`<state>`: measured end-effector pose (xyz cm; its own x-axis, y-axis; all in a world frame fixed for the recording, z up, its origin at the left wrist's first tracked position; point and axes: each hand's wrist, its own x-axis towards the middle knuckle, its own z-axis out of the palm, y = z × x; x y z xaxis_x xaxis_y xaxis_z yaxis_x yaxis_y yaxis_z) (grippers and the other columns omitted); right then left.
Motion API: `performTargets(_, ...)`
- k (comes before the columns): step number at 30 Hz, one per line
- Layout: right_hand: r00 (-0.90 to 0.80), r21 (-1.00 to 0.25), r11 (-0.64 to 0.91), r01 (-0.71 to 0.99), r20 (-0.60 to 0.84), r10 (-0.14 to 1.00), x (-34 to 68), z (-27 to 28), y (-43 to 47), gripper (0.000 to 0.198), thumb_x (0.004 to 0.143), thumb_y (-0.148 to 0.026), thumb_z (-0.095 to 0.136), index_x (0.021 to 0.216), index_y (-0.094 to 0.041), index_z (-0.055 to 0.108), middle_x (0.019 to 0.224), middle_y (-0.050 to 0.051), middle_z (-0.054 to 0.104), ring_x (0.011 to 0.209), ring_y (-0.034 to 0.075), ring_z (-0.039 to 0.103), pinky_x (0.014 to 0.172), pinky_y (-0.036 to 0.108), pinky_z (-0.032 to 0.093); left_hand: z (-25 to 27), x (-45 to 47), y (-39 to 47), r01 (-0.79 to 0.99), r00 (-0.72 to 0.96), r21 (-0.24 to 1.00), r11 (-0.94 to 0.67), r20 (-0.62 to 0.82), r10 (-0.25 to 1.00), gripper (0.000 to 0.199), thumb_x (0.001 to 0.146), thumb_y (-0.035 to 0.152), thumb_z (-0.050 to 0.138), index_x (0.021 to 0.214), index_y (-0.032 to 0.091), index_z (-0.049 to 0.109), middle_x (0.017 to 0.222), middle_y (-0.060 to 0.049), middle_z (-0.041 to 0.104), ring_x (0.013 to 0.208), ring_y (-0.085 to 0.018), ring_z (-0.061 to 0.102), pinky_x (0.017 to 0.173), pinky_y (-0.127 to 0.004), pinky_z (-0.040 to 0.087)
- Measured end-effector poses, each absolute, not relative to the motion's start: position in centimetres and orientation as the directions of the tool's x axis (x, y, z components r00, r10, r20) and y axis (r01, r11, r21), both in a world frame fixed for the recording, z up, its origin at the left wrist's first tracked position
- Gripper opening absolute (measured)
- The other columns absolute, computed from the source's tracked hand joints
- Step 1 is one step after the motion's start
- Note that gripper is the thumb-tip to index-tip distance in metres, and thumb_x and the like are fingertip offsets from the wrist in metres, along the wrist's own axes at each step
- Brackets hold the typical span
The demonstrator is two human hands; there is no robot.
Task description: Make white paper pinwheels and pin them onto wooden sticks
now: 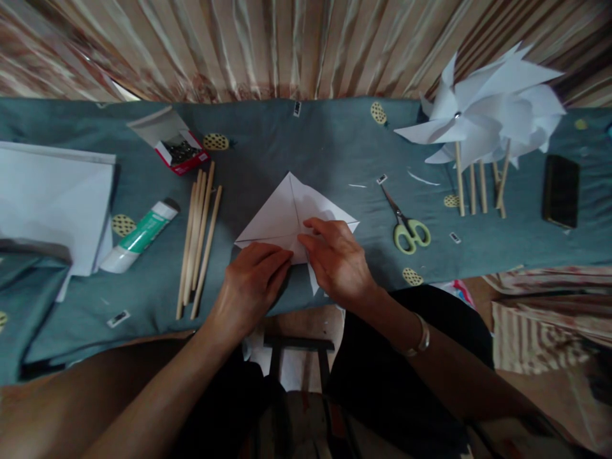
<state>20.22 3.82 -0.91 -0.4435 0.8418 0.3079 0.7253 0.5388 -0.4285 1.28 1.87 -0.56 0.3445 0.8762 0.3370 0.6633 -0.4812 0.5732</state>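
A white paper square (270, 213) lies turned on its corner in front of me, with crease lines crossing it and cuts near its edges. My left hand (253, 274) has its fingers pressed together on the near left edge, gripping the paper there. Over the right part, my right hand (337, 258) is curled, thumb and index finger near the centre with paper between them. A loose flap hangs out below this hand, and part of the sheet is hidden under it. To the right rest scissors (405, 224) with light green handles, shut blades pointing away.
Several wooden sticks (195, 236), a green and white glue stick (141, 236) and an opened red box of small metal pins (182, 153) sit to the left. White paper sheets (52, 197) are stacked beyond. At right lie paper pinwheels (497, 108) on sticks and a dark phone (561, 191).
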Motion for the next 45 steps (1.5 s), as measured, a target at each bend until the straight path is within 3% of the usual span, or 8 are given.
performTargets(5, -0.469, -0.377, 0.567, 0.733, 0.324, 0.822, 20.1, -1.5, 3.5, 0.031, 0.095, -0.01, 0.042, 0.111, -0.016, 0.068, 0.129, 0.015, 0.062, 0.113, 0.028, 0.053, 0.101, 0.048, 0.05, -0.6, 1.3, 1.9, 0.666, 0.346, 0.572, -0.479, 0.332, 0.878, 0.017, 0.096, 0.019, 0.054, 0.097, 0.015, 0.071, 0.091, -0.007, 0.071, 0.083, -0.018, 0.067, 0.075, -0.031, 0.058)
performTargets(15, -0.409, -0.456, 0.512, 0.728, 0.309, 0.858, 20.2, -1.9, 4.0, 0.027, 0.095, -0.015, 0.045, 0.105, -0.02, 0.069, 0.133, 0.012, 0.059, 0.121, 0.028, 0.051, 0.103, 0.048, 0.047, -0.6, 1.2, 1.7, 0.692, 0.399, 0.509, -0.512, 0.321, 0.859, 0.016, 0.094, 0.019, 0.056, 0.1, 0.013, 0.068, 0.095, -0.01, 0.068, 0.087, -0.022, 0.064, 0.078, -0.037, 0.057)
performTargets(27, -0.412, -0.466, 0.523, 0.714, 0.325, 0.851, 20.5, -1.6, 3.8, 0.029, 0.095, -0.015, 0.045, 0.111, -0.022, 0.069, 0.131, 0.01, 0.061, 0.118, 0.028, 0.054, 0.099, 0.05, 0.049, -0.7, 1.2, 1.7, 0.707, 0.408, 0.487, -0.513, 0.311, 0.858, 0.018, 0.095, 0.019, 0.052, 0.101, 0.016, 0.068, 0.095, -0.009, 0.067, 0.086, -0.021, 0.062, 0.076, -0.037, 0.056)
performTargets(38, -0.539, -0.246, 0.626, 0.74, 0.34, 0.77, 19.6, -1.7, 3.6, 0.027, 0.096, -0.012, 0.042, 0.111, -0.016, 0.065, 0.131, 0.015, 0.063, 0.114, 0.028, 0.055, 0.088, 0.043, 0.05, -0.5, 1.3, 1.8, 0.694, 0.418, 0.501, -0.516, 0.304, 0.856, 0.017, 0.093, 0.016, 0.054, 0.098, 0.013, 0.069, 0.097, -0.011, 0.066, 0.088, -0.023, 0.062, 0.078, -0.036, 0.056)
performTargets(42, -0.488, -0.338, 0.606, 0.72, 0.375, 0.788, 20.7, -0.6, 4.4, 0.028, 0.095, -0.014, 0.043, 0.113, -0.017, 0.064, 0.127, 0.012, 0.065, 0.113, 0.026, 0.058, 0.093, 0.042, 0.052, -0.6, 1.2, 1.8, 0.718, 0.422, 0.459, -0.523, 0.311, 0.852, 0.016, 0.093, 0.017, 0.054, 0.098, 0.016, 0.069, 0.096, -0.009, 0.067, 0.088, -0.022, 0.063, 0.078, -0.036, 0.057)
performTargets(45, -0.384, -0.391, 0.504, 0.77, 0.346, 0.856, 22.1, 0.0, 5.7, 0.032, 0.096, -0.018, 0.041, 0.119, -0.019, 0.063, 0.129, 0.011, 0.065, 0.118, 0.025, 0.059, 0.101, 0.044, 0.051, -0.6, 1.2, 1.8, 0.716, 0.434, 0.439, -0.543, 0.329, 0.839, 0.014, 0.092, 0.016, 0.055, 0.097, 0.014, 0.068, 0.096, -0.01, 0.067, 0.088, -0.022, 0.064, 0.078, -0.036, 0.057)
